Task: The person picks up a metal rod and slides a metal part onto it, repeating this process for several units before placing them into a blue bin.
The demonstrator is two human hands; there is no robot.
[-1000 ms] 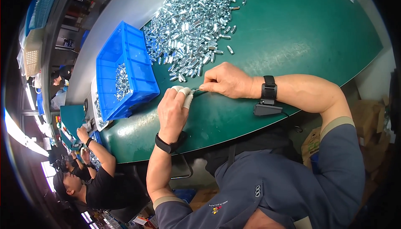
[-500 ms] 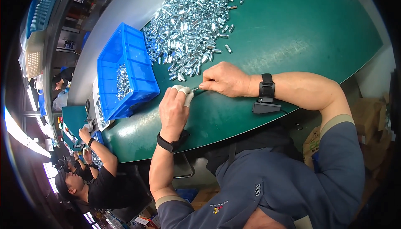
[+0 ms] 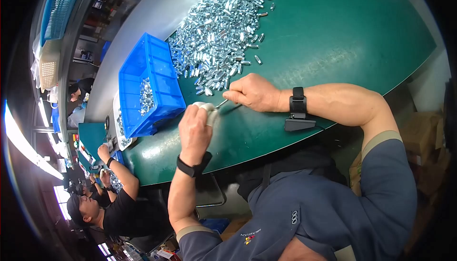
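My right hand [image 3: 255,93] is closed in a pinch on a thin metal rod [image 3: 222,103], which slants down toward my left hand. White coverings wrap some fingertips of my left hand [image 3: 194,130]. Its fingers are curled together at the rod's far end, and whatever they grip is hidden behind them. Both hands are over the near part of the green tabletop [image 3: 309,66]. Beyond them spreads a large heap of small shiny metal parts [image 3: 219,32], with a few loose ones along its right side.
A blue plastic bin [image 3: 164,66] with metal parts inside stands to the left of the heap, tilted. Beside it is a white tray [image 3: 119,118] with more parts. A co-worker in black [image 3: 128,213] sits at the far left. The table's curved edge [image 3: 257,156] runs close to me.
The gap between my hands shows more of the rod than before. My left fingers have shifted slightly and look blurred. The whole view has moved a little, and the co-worker's raised hand sits slightly differently.
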